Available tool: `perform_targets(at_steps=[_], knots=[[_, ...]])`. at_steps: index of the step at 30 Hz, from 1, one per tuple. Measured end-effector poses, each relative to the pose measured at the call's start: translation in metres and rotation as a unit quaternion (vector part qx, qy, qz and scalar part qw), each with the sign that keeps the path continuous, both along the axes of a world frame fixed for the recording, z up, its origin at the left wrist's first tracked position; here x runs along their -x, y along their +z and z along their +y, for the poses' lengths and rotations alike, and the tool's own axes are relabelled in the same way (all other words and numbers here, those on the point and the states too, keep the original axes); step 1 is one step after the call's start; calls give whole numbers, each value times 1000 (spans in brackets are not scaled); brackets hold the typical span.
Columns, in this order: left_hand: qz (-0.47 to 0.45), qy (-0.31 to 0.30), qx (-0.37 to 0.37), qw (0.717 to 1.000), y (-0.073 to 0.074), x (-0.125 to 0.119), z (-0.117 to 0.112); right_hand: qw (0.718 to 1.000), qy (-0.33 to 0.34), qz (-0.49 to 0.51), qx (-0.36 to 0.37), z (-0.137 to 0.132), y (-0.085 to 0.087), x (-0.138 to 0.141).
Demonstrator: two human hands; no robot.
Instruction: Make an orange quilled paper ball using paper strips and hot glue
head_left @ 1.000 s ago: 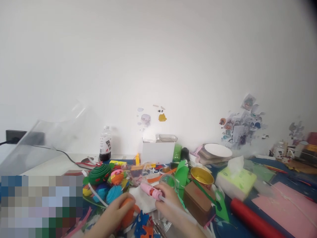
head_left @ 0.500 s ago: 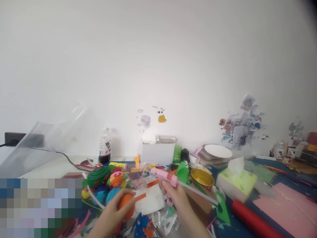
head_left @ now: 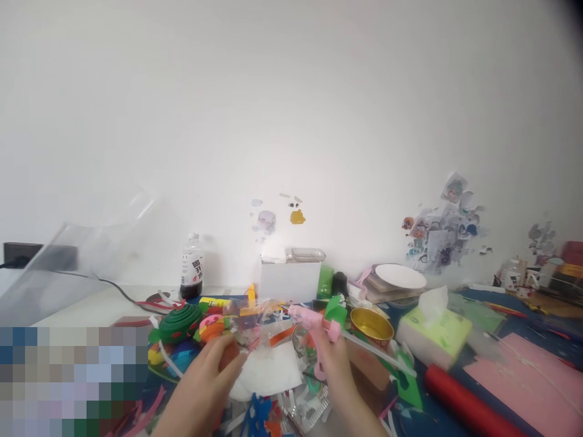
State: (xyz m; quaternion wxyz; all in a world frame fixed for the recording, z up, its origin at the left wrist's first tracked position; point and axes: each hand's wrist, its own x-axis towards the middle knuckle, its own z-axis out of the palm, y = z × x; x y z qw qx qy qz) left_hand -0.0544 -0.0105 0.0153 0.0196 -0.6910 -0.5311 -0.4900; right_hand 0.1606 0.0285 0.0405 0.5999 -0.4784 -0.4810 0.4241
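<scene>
My left hand point(head_left: 206, 377) is closed around an orange ball point(head_left: 229, 353), which is mostly hidden behind the fingers. In my right hand point(head_left: 333, 358) is a pink hot glue gun point(head_left: 306, 317), its nozzle pointing left and a long translucent glue stick point(head_left: 380, 353) sticking out of its back. A white sheet point(head_left: 268, 371) lies between my hands. Just beyond my left hand sit a green coiled paper dome point(head_left: 180, 321) and an orange-and-pink ball point(head_left: 212, 328).
Paper scraps, including blue cut-outs point(head_left: 259, 416), litter the front. A gold tin point(head_left: 372, 326), a tissue box point(head_left: 435, 337), a red roll point(head_left: 469, 403) and pink sheets point(head_left: 523, 376) lie to the right. A bottle point(head_left: 192, 267) and a white box point(head_left: 290, 280) stand by the wall.
My right hand has moved slightly right with the glue gun, away from my left hand. My left hand has turned and drawn back left, covering more of the orange ball.
</scene>
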Motion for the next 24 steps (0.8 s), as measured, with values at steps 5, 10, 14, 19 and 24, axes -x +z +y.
perform_targets(at_steps=[5,10,14,19,24], knots=[[132,53,-39,989,0,2,-1,999,41,9,-31,3,-6,3],[231,46,-146,961,1,12,0,995,81,-4,-52,13,-23,5],[254,65,-186,947,5,15,-6,992,101,-15,-73,15,-28,5],[268,79,-236,931,13,11,-15,993,101,-27,-58,13,-27,5],[294,59,-323,898,16,13,-12,993,97,-48,-35,11,-26,5]])
